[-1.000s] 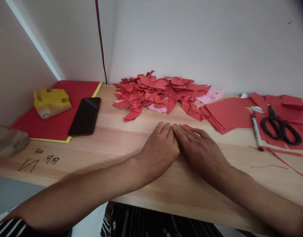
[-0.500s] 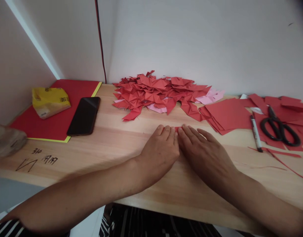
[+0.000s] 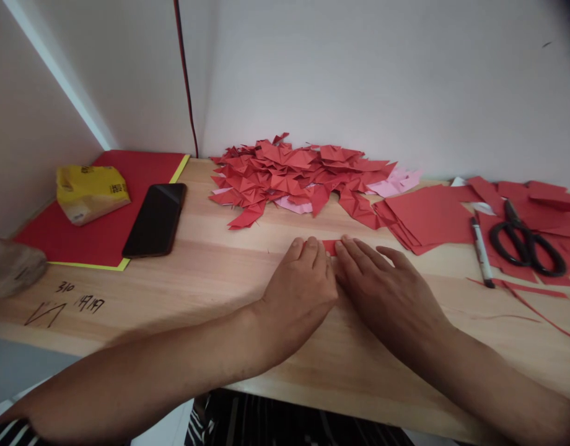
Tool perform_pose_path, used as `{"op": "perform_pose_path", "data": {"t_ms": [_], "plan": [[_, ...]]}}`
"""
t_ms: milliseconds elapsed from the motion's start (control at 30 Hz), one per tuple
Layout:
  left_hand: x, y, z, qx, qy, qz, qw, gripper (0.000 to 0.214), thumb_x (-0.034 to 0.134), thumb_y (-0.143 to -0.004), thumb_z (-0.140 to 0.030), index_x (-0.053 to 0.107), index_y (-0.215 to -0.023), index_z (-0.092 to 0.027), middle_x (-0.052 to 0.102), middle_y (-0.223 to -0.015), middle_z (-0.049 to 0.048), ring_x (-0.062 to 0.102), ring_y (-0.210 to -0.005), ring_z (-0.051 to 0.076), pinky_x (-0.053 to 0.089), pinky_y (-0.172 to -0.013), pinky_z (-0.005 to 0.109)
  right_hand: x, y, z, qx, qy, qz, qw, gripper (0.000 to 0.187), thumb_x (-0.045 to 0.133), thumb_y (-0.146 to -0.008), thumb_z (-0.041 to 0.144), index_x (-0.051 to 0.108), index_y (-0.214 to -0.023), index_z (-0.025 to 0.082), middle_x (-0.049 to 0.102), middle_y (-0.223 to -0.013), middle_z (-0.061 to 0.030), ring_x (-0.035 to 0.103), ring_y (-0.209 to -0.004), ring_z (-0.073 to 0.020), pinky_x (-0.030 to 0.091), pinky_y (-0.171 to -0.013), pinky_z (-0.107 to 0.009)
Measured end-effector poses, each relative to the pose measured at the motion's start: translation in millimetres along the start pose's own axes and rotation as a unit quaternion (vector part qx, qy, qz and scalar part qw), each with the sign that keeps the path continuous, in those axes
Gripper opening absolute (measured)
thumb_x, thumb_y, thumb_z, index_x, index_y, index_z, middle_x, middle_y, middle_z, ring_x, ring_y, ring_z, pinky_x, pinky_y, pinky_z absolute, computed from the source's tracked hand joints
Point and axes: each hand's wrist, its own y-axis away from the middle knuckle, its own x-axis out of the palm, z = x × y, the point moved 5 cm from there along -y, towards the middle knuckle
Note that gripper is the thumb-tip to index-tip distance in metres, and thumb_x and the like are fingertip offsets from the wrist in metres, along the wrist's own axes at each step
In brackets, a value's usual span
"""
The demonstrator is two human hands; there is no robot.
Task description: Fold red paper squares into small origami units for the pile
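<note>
A small red paper piece is being pressed flat on the worktop by both hands. The grip of the left hand is being held wide and flat, fingers stretched out, with nothing clamped in it. The grip of the right hand is being held the same way, just beside the left one. Only a little bit of the paper piece is being shown between the fingertips; the rest is being hidden under the hands.

At 12 o'clock from the hands, a pile of folded red papers is being seen by the wall. At 2 o'clock, a stack of red squares is lying. At 3 o'clock, a marker and black scissors are lying. At 10 o'clock, a dark phone is lying partly on a big red sheet, with a yellow packet farther out.
</note>
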Motion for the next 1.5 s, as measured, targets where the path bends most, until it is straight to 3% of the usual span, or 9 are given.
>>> {"op": "perform_pose_path", "data": {"t_ms": [300,533,700,900,1167,1333,1500], "plan": [[0.2,0.1,0.2,0.003,0.015,-0.001,1.000,0.040,0.044,-0.094,-0.014,0.056,-0.129,0.002,0.062,-0.127,0.0211,0.057,-0.120,0.029,0.042,-0.106,0.042,-5.9,-12.7,-6.0,0.051,-0.053,0.010,0.997,0.038,0.052,-0.088,0.009,0.065,-0.123,0.012,0.068,-0.115,-0.0157,0.064,-0.094,-0.0291,0.054,-0.078,-0.040],[1.9,-0.6,0.3,-0.006,0.020,0.006,1.000,0.037,0.044,-0.094,-0.014,0.060,-0.124,-0.001,0.062,-0.126,0.0210,0.059,-0.118,0.030,0.043,-0.104,0.044,-10.7,-13.6,-7.6,0.036,-0.017,-0.036,0.999,0.030,0.046,-0.093,0.012,0.068,-0.110,0.001,0.070,-0.108,-0.0181,0.064,-0.086,-0.0282,0.053,-0.067,-0.038],[-0.1,-0.4,0.3,-0.005,0.020,0.000,1.000,0.036,0.043,-0.094,-0.015,0.061,-0.122,0.000,0.064,-0.124,0.0219,0.061,-0.115,0.030,0.046,-0.101,0.042,-7.1,-12.0,-8.2,0.046,-0.019,-0.021,0.999,0.033,0.049,-0.093,0.016,0.066,-0.115,-0.002,0.068,-0.111,-0.0197,0.062,-0.090,-0.0290,0.053,-0.072,-0.038],[0.0,0.5,-0.8,-0.006,0.012,0.000,1.000,0.041,0.044,-0.093,-0.014,0.054,-0.130,0.002,0.060,-0.129,0.0221,0.058,-0.118,0.029,0.045,-0.102,0.042,-4.5,-12.3,-8.7,0.053,-0.056,0.024,0.997,0.039,0.054,-0.091,0.015,0.062,-0.129,0.014,0.067,-0.113,-0.0144,0.061,-0.091,-0.0278,0.053,-0.074,-0.038],[-3.8,-1.1,4.0,-0.023,-0.006,0.026,0.999,0.036,0.047,-0.092,-0.014,0.062,-0.122,0.000,0.064,-0.122,0.0229,0.063,-0.109,0.031,0.048,-0.094,0.043,-8.1,-11.5,-7.9,0.043,-0.016,-0.018,0.999,0.036,0.056,-0.092,0.024,0.065,-0.117,-0.001,0.068,-0.112,-0.0196,0.062,-0.091,-0.0294,0.051,-0.070,-0.038],[-6.2,-0.5,6.2,-0.025,0.007,0.045,0.999,0.029,0.049,-0.090,-0.011,0.064,-0.113,-0.002,0.067,-0.112,0.0218,0.064,-0.101,0.028,0.050,-0.087,0.042,-6.8,-10.8,-7.1,0.045,-0.016,-0.013,0.999,0.038,0.057,-0.091,0.025,0.063,-0.118,-0.002,0.067,-0.114,-0.0199,0.061,-0.091,-0.0289,0.051,-0.070,-0.038],[-4.5,-0.5,10.1,-0.048,0.033,0.032,0.998,0.034,0.046,-0.094,-0.014,0.060,-0.122,-0.003,0.064,-0.123,0.0206,0.057,-0.118,0.031,0.047,-0.097,0.045,-7.5,-10.6,-7.5,0.039,-0.026,-0.035,0.998,0.037,0.059,-0.091,0.025,0.064,-0.115,-0.002,0.068,-0.111,-0.0197,0.060,-0.091,-0.0294,0.051,-0.070,-0.038]]}}
